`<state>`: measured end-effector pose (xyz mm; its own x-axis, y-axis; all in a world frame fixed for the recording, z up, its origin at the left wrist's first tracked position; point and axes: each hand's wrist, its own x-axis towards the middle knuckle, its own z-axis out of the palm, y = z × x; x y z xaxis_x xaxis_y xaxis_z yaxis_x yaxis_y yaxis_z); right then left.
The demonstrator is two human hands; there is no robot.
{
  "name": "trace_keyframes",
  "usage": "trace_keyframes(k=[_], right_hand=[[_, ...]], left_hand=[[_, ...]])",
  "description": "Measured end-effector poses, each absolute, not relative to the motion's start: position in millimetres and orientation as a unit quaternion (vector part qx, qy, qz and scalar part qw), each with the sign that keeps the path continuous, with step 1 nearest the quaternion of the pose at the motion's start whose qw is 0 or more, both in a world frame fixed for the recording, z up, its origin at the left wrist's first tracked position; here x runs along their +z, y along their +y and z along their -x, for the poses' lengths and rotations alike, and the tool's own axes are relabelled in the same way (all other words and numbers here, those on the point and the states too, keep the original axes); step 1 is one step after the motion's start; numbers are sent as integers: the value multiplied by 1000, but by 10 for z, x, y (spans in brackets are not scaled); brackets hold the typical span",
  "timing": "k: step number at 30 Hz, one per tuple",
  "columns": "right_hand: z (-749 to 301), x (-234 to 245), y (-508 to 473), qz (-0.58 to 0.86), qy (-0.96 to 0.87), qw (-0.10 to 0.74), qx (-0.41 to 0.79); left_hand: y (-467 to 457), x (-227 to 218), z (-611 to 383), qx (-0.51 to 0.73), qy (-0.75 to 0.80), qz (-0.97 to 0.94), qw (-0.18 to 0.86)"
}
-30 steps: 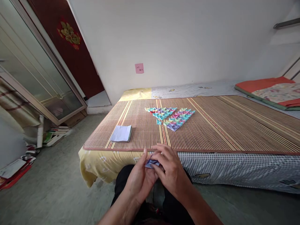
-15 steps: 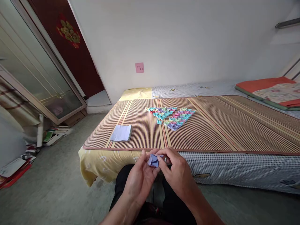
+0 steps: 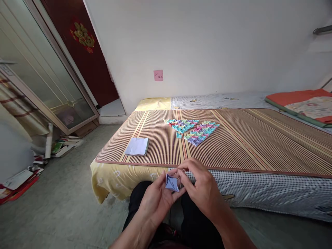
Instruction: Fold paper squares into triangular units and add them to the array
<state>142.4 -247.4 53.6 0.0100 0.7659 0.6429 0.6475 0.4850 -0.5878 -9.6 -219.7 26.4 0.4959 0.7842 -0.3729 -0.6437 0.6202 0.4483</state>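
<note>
A small purple folded paper piece point(image 3: 171, 183), square with raised corners and creases in its middle, rests in my left hand point(image 3: 158, 197). The left thumb presses its left edge while the fingers lie behind and under it. Just right of the paper is my right hand point(image 3: 201, 183), its thumb and index fingertips close together in a pinch near the left fingertips. Whether anything is between those tips is too small to make out. Both hands are above my lap, at the near edge of the bed.
A bamboo mat point(image 3: 233, 138) covers the bed. On it lie a stack of paper squares point(image 3: 137, 146), two colourful folded-paper assemblies point(image 3: 184, 125) and a small turquoise piece point(image 3: 178, 135). A folded orange-edged quilt point(image 3: 287, 99) is at right. A pink note point(image 3: 158, 75) is stuck on the wall.
The purple paper has turned so its creased square face shows more. My right thumb has come off its face and moved to the upper right. The view has shifted slightly left.
</note>
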Motion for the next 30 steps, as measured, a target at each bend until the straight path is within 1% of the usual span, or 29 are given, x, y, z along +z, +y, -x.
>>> trace_keyframes(k=[4,10,15,18,25,30], right_hand=[[-1283,474,-2550,520,-699,486,70],[-1180,377,-2522,559,-704,438,4],[-1242,393,-2511,540,-753,371,-61],[-1252,401,-2528,529,-772,347,-61],[-1222,327,-2507,536,-744,397,-42],[-1202,283,-2485,529,-726,439,-13]], left_hand=[[-2193,268,52,453,252,-117,847],[-2222,238,33,460,246,-123,844],[-2208,231,94,400,240,-129,875],[-2207,222,99,372,246,-134,885],[-2228,237,5,398,231,-144,876],[-2291,258,-80,422,265,-92,862]])
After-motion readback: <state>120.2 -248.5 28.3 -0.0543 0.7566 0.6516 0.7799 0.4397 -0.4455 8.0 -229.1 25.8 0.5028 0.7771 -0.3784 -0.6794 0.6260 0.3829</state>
